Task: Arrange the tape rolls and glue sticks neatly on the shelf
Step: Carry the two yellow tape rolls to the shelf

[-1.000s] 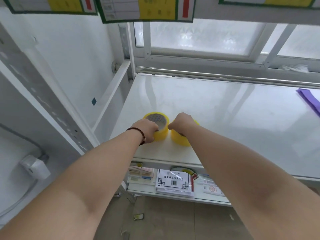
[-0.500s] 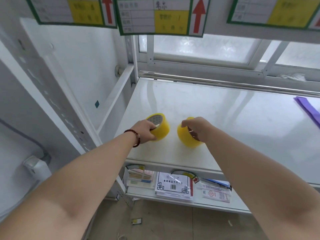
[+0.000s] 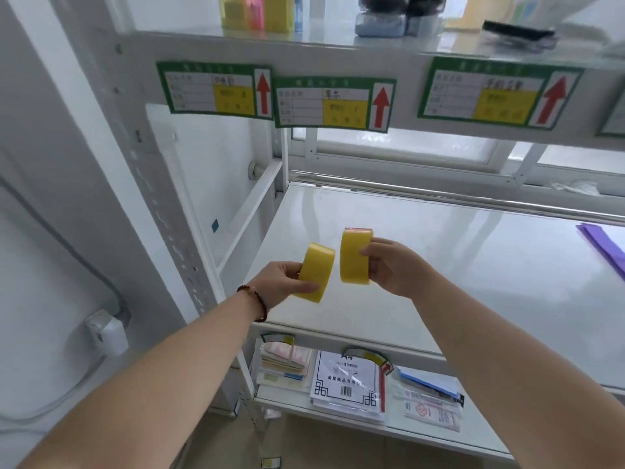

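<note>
White metal shelving fills the view, with a frosted window behind it and green-and-yellow label cards with red up-arrows stuck along the edge of the upper shelf. The middle shelf is basically bare apart from something purple at the far right.

Both rolls are up in the air above the front-left part of that middle shelf, touching nothing but fingers. The left hand has its grip pinched on the left yellow tape roll, thumb across the near face low down, the rest of the fingers behind it. The right hand is clamped on the right yellow tape roll, fingertips on the band. No glue sticks that I can make out.

Here's what matters for the next move, I think: both rolls are seen edge-on, standing on their rims rather than lying flat, so their hole axes run roughly sideways, left to right. The left one leans, top tipped to the right; the right one is close to upright and a bit higher. They sit just beside each other with a narrow gap, not touching.

If they're headed for the labelled upper shelf, that's up and away from both grips, and the right roll has the head start. To lie flat, each wrist would need a quarter turn first.
</note>
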